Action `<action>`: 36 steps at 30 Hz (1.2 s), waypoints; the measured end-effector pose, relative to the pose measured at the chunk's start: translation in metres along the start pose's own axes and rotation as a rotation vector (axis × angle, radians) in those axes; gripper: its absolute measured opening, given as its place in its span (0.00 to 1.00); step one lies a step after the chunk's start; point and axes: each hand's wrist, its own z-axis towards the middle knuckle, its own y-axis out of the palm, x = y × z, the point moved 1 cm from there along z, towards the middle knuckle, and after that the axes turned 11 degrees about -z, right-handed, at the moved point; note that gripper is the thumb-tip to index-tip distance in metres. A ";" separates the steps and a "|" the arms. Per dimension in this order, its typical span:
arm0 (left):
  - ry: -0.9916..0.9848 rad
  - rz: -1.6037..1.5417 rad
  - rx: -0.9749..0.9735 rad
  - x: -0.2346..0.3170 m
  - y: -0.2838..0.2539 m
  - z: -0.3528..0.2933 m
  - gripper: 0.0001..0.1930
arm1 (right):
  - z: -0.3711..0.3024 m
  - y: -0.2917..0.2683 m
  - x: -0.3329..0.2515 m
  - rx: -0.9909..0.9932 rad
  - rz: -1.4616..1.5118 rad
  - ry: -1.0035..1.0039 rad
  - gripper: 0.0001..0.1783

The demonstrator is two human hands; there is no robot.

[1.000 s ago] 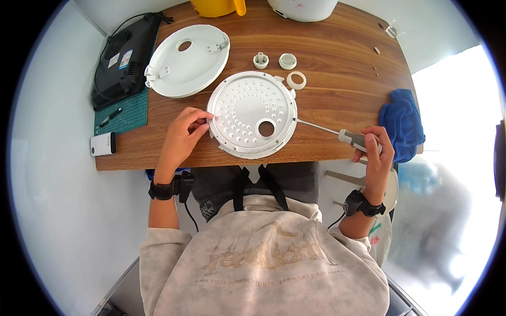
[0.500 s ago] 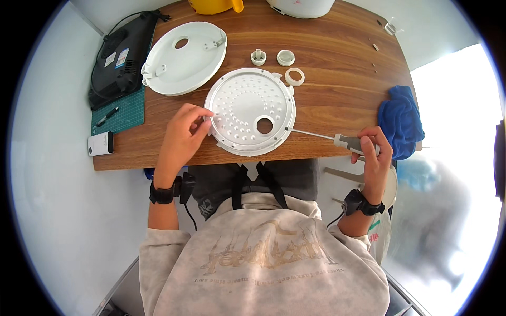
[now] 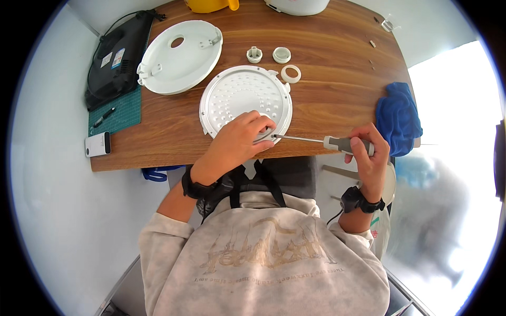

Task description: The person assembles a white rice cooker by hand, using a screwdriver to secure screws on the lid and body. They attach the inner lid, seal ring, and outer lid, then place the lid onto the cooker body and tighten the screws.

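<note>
A round white metal disc (image 3: 232, 89) with rows of small dimples lies flat near the table's front edge. Over its lower right part is my left hand (image 3: 237, 138), fingers curled and thumb apart, either side of the driver's tip, with a gap showing between them. The hand covers most of the disc's round hole. My right hand (image 3: 371, 155) grips a screwdriver (image 3: 340, 144) by its grey and white handle. Its shaft points left, nearly level, and the tip meets the disc's lower right rim. Whether a screw sits at the tip is too small to tell.
Left of the disc lies a white round lid (image 3: 179, 66). Behind and right are a white ring (image 3: 291, 73) and two small white caps (image 3: 282, 55). A black appliance (image 3: 118, 60), a green mat (image 3: 124, 111) and a blue cloth (image 3: 398, 121) lie at the sides.
My left hand has moved right from the disc's left edge to its lower right rim. The screwdriver's tip has shifted slightly left and down. The view has moved a little.
</note>
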 end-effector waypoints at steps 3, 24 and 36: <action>0.012 0.070 -0.007 -0.005 0.001 0.000 0.12 | 0.003 0.001 -0.003 -0.002 -0.029 -0.009 0.03; 0.131 0.051 0.089 -0.014 0.007 -0.001 0.06 | 0.023 0.005 -0.035 -0.034 -0.303 -0.139 0.05; 0.136 0.080 0.100 -0.014 0.003 -0.002 0.06 | 0.048 0.043 -0.092 -0.142 -0.534 -0.720 0.18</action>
